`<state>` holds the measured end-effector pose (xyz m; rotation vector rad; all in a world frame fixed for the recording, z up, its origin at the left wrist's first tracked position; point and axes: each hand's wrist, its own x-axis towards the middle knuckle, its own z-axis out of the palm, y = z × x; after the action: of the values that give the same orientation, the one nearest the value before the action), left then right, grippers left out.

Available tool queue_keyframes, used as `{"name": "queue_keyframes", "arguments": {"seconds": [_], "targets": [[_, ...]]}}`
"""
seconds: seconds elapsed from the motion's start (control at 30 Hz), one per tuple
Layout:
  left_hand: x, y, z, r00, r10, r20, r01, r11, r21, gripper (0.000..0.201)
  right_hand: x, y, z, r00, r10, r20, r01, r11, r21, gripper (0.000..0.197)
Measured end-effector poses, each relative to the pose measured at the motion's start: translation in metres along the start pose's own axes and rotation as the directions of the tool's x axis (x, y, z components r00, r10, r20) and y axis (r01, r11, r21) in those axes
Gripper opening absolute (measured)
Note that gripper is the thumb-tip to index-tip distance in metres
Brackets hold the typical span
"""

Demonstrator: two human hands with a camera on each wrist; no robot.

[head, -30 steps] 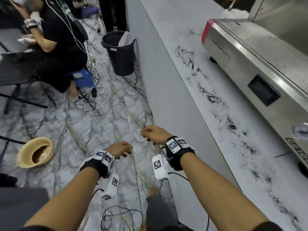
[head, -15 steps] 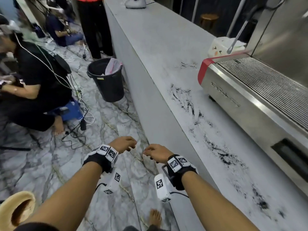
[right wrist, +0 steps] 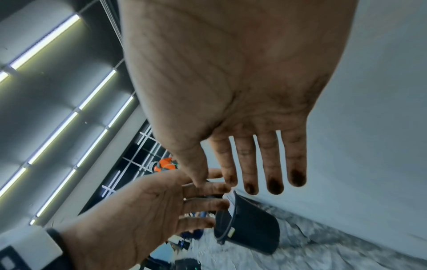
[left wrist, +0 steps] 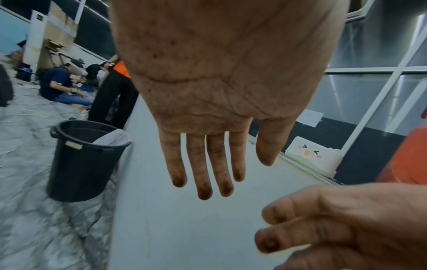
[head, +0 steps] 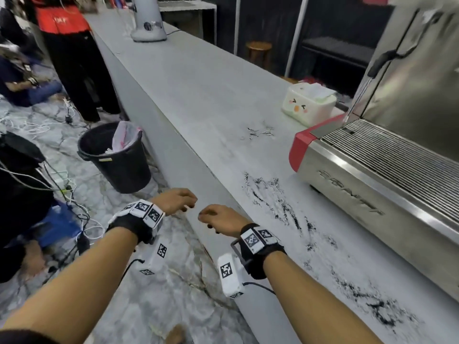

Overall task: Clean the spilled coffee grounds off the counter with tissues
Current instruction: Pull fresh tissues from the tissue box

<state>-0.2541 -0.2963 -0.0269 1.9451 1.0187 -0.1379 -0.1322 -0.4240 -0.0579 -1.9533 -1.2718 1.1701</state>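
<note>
Beside the surface's front edge, both hands hang empty.
Head view: left hand [head: 173, 201] and right hand [head: 219, 219] off the surface [head: 198, 95]; coffee grounds [head: 278, 197] streak it — tissue box [head: 308, 105] at the far edge. Wrist views: fingers [left wrist: 198, 173] relaxed, tips stained — likewise right [right wrist: 272, 164].

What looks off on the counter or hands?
Dark coffee grounds are smeared in streaks along the counter before the espresso machine. Both hands' fingertips are stained dark, and neither holds anything.
</note>
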Motion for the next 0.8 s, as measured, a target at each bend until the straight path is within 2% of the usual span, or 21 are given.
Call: {"name": "queue_keyframes", "arguments": {"seconds": [0.13, 0.27, 0.37, 0.47, 0.6, 0.8], "targets": [[0.037, 0.006, -0.053, 0.996, 0.082, 0.038, -0.085, 0.993, 0.086, 0.026, 0.043, -0.033, -0.025, 0.988, -0.005, -0.157, 0.02, 0.995, 0.095, 0.031], [0.062, 0.015, -0.095, 0.979, 0.149, 0.14, -0.176, 0.961, 0.211, 0.027, 0.075, -0.058, -0.045, 0.965, 0.037, -0.26, 0.027, 0.971, 0.237, 0.021], [0.086, 0.026, -0.118, 0.966, 0.203, 0.162, -0.234, 0.95, 0.205, 0.024, 0.09, -0.075, -0.061, 0.937, 0.057, -0.345, 0.046, 0.958, 0.283, 0.016], [0.106, 0.047, -0.131, 0.945, 0.261, 0.199, -0.298, 0.937, 0.185, 0.023, 0.097, -0.083, -0.08, 0.907, 0.097, -0.41, 0.026, 0.958, 0.284, 0.024], [0.131, 0.083, -0.139, 0.909, 0.352, 0.225, -0.389, 0.909, 0.15, 0.024, 0.101, -0.084, -0.114, 0.85, 0.145, -0.507, 0.014, 0.955, 0.295, 0.026], [0.175, 0.128, -0.139, 0.838, 0.495, 0.229, -0.531, 0.837, 0.134, 0.023, 0.109, -0.074, -0.165, 0.72, 0.182, -0.67, 0.024, 0.958, 0.286, 0.02]]}}
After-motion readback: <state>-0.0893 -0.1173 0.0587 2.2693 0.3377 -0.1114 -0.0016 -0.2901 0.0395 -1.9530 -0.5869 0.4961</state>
